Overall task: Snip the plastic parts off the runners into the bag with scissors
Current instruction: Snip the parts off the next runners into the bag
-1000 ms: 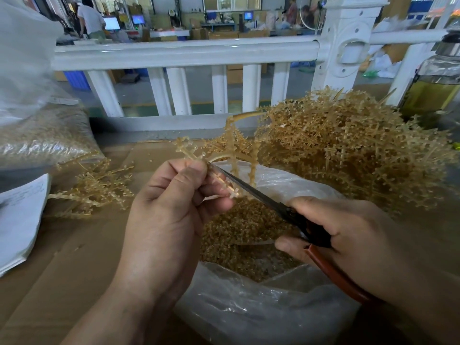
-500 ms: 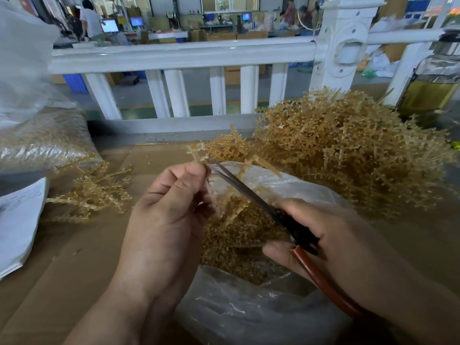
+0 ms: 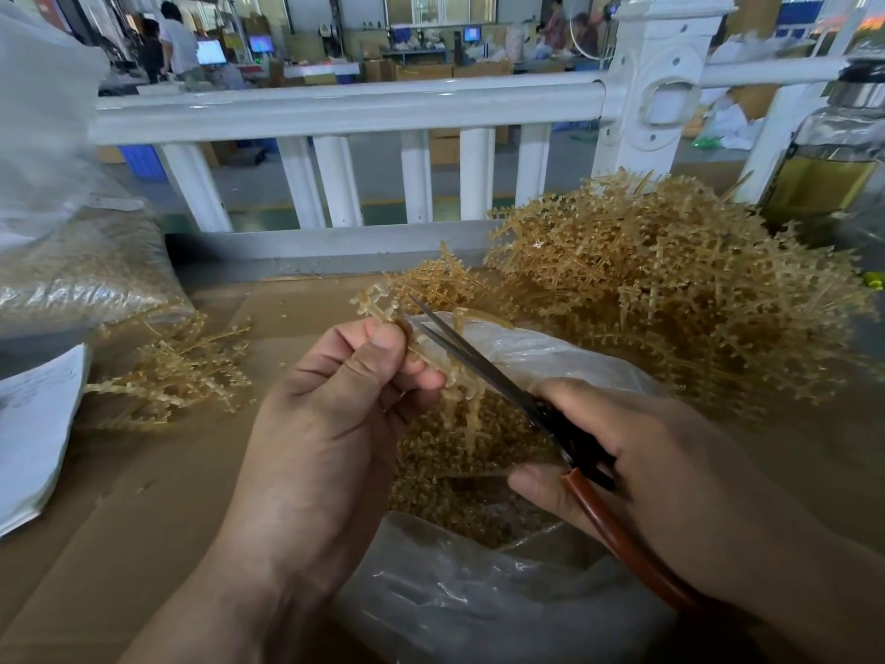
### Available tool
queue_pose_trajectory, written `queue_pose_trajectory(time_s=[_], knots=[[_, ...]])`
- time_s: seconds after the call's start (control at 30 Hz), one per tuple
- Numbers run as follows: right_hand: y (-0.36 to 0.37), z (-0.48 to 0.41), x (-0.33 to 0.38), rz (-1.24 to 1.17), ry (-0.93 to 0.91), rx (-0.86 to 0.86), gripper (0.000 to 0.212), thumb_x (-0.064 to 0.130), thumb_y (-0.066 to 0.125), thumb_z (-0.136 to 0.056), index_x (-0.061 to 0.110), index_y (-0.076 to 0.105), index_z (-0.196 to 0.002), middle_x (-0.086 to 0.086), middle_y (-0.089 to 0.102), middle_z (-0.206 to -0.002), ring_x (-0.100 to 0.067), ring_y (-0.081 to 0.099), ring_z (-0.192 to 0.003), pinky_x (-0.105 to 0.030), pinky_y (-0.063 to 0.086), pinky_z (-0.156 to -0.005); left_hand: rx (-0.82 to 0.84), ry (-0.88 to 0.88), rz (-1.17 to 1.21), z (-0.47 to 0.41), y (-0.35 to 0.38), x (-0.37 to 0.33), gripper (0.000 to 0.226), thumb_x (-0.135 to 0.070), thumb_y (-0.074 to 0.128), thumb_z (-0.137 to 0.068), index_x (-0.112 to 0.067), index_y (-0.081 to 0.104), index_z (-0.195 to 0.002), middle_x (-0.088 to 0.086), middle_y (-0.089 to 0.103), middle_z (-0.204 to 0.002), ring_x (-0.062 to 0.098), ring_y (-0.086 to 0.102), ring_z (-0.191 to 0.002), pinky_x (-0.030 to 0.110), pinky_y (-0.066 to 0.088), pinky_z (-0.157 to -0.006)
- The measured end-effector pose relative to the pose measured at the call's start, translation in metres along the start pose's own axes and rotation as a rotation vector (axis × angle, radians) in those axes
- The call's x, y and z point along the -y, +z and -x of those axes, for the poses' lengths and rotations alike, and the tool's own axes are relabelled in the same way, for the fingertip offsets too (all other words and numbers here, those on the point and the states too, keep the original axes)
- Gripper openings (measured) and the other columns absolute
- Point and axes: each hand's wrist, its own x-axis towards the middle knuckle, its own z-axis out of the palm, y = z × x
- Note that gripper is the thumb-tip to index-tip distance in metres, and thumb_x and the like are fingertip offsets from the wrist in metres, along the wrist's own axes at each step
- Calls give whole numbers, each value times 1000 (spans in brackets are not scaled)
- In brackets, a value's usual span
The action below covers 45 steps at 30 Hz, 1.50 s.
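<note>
Centre frame: the left hand [image 3: 325, 424] pinches a tan runner [image 3: 378, 304] over the open plastic bag [image 3: 479, 611], long axis slanting upper left to lower right, while the right hand [image 3: 670, 472], curled round the scissors [image 3: 483, 369], points the slightly parted blades up-left along the runner's right side.

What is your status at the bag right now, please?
Left hand pinching tan plastic runner over clear plastic bag. Right hand gripping red-handled scissors, blades open at runner. Nothing blocking the cut.

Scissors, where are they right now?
In the head view, right of centre: the right hand grips the scissors over the bag, blades at the runner the left hand holds.
</note>
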Motion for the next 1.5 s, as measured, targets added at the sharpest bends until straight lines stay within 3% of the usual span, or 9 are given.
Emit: queue_pose_trajectory(time_s=[0.2,0.43,0.77,1.0,1.2,1.4,1.5], knots=[[0,-1,0,26,-45,-18,56,81,36,-82,40,53,-116,17,63,-81,-5,61,-69,-28,51,-55,16,22,-17,3,6,3,24,-22,59,-89,-26,69,-68,-1,63,-70,11,62,-70,25,54,-73],[0,0,4,53,-119,-92,52,74,41,-87,34,57,-116,20,59,-80,-1,54,-63,-19,46,-51,5,19,-41,6,10,4,18,-21,62,-86,-24,70,-71,2,61,-74,12,57,-71,31,47,-76],[1,0,4,63,-108,-99,52,74,40,-85,36,55,-116,20,62,-81,1,58,-64,-18,48,-51,26,48,3,7,12,4,25,-17,58,-89,-25,69,-68,-2,61,-70,10,57,-68,22,52,-66],[2,0,1,109,-110,-100,50,75,41,-86,40,51,-119,20,61,-77,-1,57,-60,-17,47,-47,4,35,42,8,12,2,17,-19,61,-89,-22,69,-74,0,59,-73,11,56,-69,22,50,-65],[2,-1,-3,73,-141,-125,48,71,45,-88,30,62,-107,15,54,-65,-4,52,-53,-31,46,-44,-57,44,24,8,11,3,19,-18,67,-89,-24,68,-71,0,60,-71,10,57,-69,22,50,-67],[2,-2,-3,76,-156,-142,43,69,46,-88,31,62,-98,16,48,-60,-3,48,-51,-20,39,-44,-87,75,-1,8,13,3,25,-19,60,-88,-25,68,-65,-2,61,-68,8,57,-66,20,50,-66],[2,-2,-4,65,-163,-147,44,68,49,-88,28,64,-95,14,48,-60,-4,48,-51,-23,41,-44,-87,70,-13,8,12,2,22,-21,61,-88,-25,67,-67,0,60,-70,11,55,-67,27,45,-72]])
